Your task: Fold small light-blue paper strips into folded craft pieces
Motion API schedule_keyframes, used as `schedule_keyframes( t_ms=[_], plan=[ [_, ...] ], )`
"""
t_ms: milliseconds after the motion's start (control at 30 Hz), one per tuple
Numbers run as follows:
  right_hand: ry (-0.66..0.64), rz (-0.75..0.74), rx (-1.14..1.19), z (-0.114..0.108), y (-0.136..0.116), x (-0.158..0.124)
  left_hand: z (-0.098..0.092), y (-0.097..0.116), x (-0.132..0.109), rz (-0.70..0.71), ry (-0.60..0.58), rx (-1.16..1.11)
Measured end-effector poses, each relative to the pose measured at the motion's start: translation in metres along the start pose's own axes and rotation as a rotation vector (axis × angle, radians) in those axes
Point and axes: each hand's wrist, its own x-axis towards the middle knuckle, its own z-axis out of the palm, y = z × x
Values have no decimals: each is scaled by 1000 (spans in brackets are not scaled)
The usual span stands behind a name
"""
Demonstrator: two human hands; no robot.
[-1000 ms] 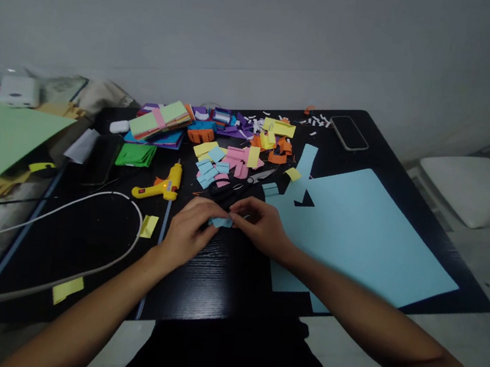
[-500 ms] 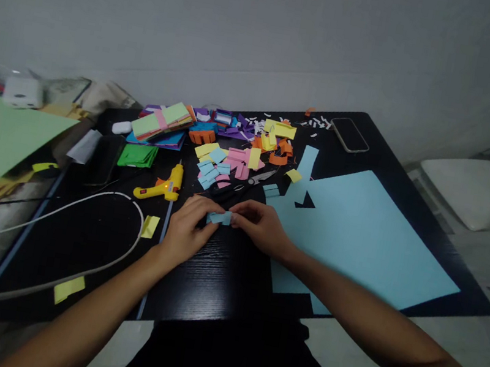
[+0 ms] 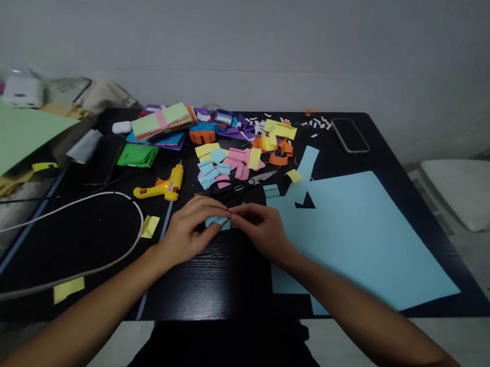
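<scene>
Though half-hidden, a blue paper slip (image 3: pixel 225 225) pinched by left hand (image 3: pixel 189 227) and right hand (image 3: pixel 262 229).

A small piece of light blue paper (image 3: pixel 224 225) is sitting between the left hand (image 3: pixel 192 225) and the right hand (image 3: pixel 261 226), over the black table (image 3: pixel 209 289), whether touching it or held just above being hard to tell; it is stretching wider from side to side than from front to back; a paler band is showing along its upper part, looking like a fold; its left portion is going under the left fingers, the left thumb is crossing its near edge, and its right end is meeting the right fingertips.
</scene>
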Motion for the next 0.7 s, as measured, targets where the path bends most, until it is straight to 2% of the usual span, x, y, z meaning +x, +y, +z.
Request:
schedule_keyframes(
  t_ms=[467, 700],
  plan=[
    [-42, 19, 93, 2, -2, -4, 3, 0, -3, -125, 13, -21],
    [-30, 28, 117, 3, -4, -5, 8, -1, -6, -221, 55, -95]
  ],
)
